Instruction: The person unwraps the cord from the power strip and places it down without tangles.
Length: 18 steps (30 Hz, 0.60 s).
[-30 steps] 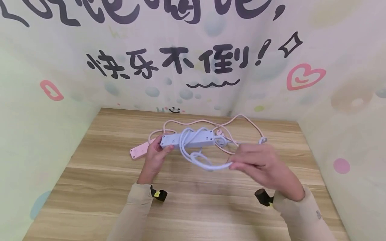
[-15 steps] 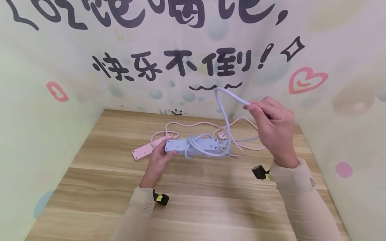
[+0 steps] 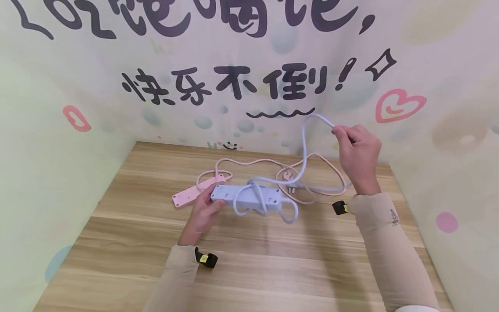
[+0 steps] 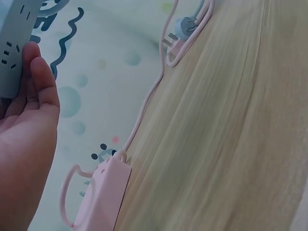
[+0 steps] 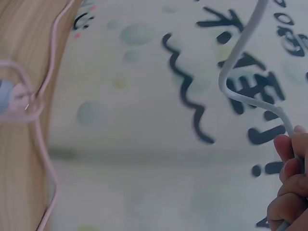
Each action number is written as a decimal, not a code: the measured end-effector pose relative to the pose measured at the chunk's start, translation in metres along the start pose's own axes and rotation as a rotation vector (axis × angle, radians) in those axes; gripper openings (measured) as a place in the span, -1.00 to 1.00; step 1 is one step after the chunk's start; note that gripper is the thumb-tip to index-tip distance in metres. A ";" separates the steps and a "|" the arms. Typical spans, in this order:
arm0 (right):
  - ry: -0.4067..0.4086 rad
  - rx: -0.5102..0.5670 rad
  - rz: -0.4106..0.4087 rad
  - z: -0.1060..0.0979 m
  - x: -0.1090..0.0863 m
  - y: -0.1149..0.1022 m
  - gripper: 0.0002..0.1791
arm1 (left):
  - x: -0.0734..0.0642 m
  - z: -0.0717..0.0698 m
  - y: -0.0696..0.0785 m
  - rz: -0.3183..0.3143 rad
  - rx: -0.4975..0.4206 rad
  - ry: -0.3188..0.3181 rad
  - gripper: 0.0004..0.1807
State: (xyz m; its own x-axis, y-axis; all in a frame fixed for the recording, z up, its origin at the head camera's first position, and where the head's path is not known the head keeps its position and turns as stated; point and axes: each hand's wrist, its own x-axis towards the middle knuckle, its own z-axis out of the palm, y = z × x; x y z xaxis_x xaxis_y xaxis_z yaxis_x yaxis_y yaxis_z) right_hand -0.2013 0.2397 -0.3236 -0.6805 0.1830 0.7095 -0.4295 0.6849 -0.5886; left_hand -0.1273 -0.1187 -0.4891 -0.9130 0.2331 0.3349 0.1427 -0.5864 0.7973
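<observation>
My left hand [image 3: 202,216] holds a light blue power strip [image 3: 243,196] by its left end, above the table, with the thumb along the near side. Its blue cord [image 3: 304,143] winds loosely around the strip's middle, and a small loop hangs off the right end. Up at the right, my right hand [image 3: 359,154] grips that cord in curled fingers, and a stretch of it arches down to the strip. In the left wrist view the strip's socket face [image 4: 10,53] shows beside the fingers. The right wrist view shows the cord [image 5: 243,53] running into the fist.
A pink power strip [image 3: 191,197] lies on the wooden table [image 3: 249,268] behind the left hand. Its pink cord [image 3: 249,163] loops across the back. A blue plug [image 4: 184,29] rests by the pink cord's loop. A printed curtain [image 3: 218,121] stands behind the table.
My right hand has risen from low over the table to high on the right, drawing the blue cord up. The left hand keeps its hold while the cord's loops around the strip have shifted.
</observation>
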 end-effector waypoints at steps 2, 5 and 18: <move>-0.020 -0.071 -0.022 0.002 -0.002 0.014 -0.79 | 0.000 -0.001 0.001 0.023 -0.032 -0.012 -0.54; -0.072 -0.159 -0.063 0.003 -0.006 0.035 -0.80 | 0.000 -0.002 0.002 0.048 -0.066 -0.011 -0.56; -0.382 -0.312 -0.097 -0.008 -0.038 0.097 -0.80 | 0.001 -0.010 0.009 0.032 -0.007 0.159 -0.62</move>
State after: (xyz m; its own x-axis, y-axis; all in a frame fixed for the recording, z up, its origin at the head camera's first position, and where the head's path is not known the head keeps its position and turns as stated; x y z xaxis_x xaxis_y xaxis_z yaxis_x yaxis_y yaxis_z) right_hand -0.2124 0.3046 -0.4049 -0.8404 -0.1231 0.5278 -0.3428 0.8751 -0.3417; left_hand -0.1306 -0.1314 -0.4863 -0.9571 0.0888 0.2758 0.1704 -0.5972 0.7838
